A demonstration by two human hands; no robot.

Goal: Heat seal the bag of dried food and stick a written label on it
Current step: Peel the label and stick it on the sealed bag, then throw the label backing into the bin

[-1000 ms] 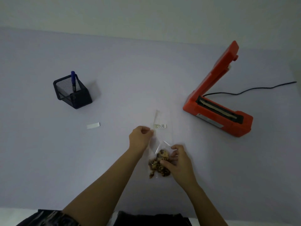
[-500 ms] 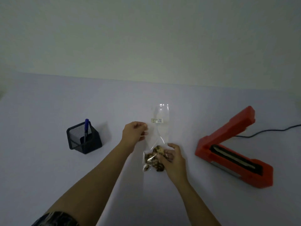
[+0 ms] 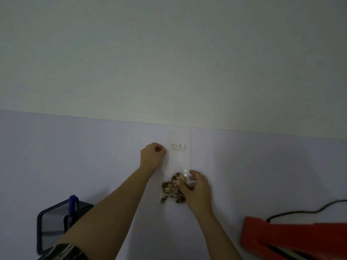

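A clear plastic bag is held upright in front of me, with brown dried food bunched at its bottom and a small white printed label stuck near its top. My left hand pinches the bag's left edge, fingers curled. My right hand grips the bottom of the bag around the food. The red heat sealer lies at the lower right, only partly in view.
A black mesh pen holder with a blue pen stands at the lower left, partly behind my left forearm. A black power cord runs from the sealer to the right. The pale table meets a plain wall behind.
The bag has been lifted off the table and held up higher. My view has tilted upward, so the sealer and pen holder have slid toward the bottom of the frame.
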